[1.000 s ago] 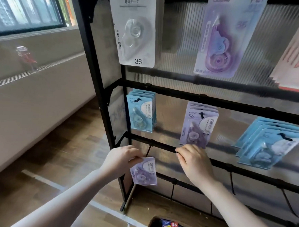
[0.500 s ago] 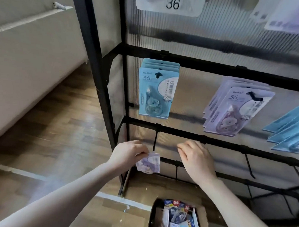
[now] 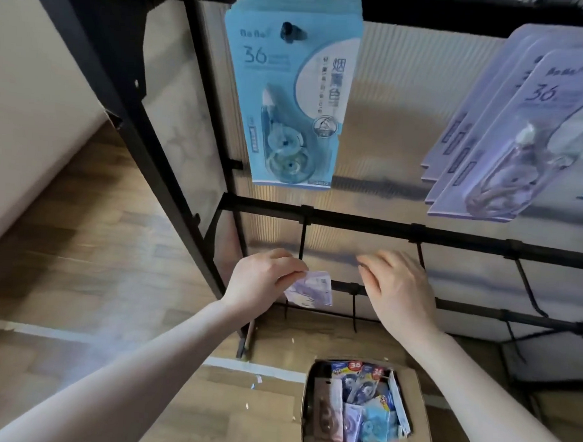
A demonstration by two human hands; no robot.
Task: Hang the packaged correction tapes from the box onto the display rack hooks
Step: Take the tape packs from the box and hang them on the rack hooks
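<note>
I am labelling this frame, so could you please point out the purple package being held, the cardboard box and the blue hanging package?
purple package (image 3: 314,288): head view, its exposed card face.
cardboard box (image 3: 420,423): head view, right wall.
blue hanging package (image 3: 289,97): head view, front card's middle.

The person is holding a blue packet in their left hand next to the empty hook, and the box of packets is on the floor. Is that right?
Not quite. The head view shows the packet pinched in the left hand is purple, not blue. The rest holds: it is next to an empty hook, and the box of packets sits on the floor.
</note>
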